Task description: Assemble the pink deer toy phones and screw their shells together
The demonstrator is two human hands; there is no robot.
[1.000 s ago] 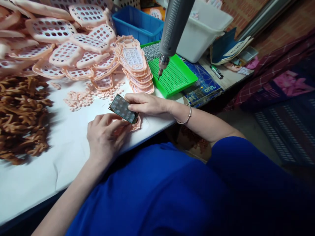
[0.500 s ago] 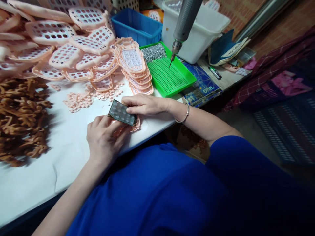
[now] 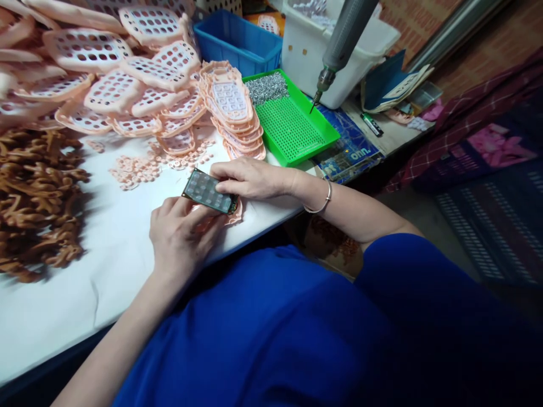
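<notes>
A dark circuit board (image 3: 206,191) with rows of pale round spots is tilted near the table's front edge. My right hand (image 3: 246,178) grips its right side, thumb on the top face. Beneath the board, my left hand (image 3: 180,232) is closed on a pink plastic shell (image 3: 235,213), most of which the hand and the board hide. Just behind lie small pink button pieces (image 3: 136,172) in a loose heap. Beyond my right hand stands a stack of pink shells with white button pads (image 3: 231,104).
An electric screwdriver (image 3: 339,53) hangs over a green tray (image 3: 297,130) holding silver screws (image 3: 267,87). Many perforated pink shells (image 3: 89,51) pile up at the back left, brown curled pieces (image 3: 40,203) at the left. A blue bin (image 3: 237,42) and white tub (image 3: 305,68) stand behind.
The circuit board has shifted slightly left and up, with my right hand still on it. The hanging screwdriver has swung to the right. My left hand stays almost in place.
</notes>
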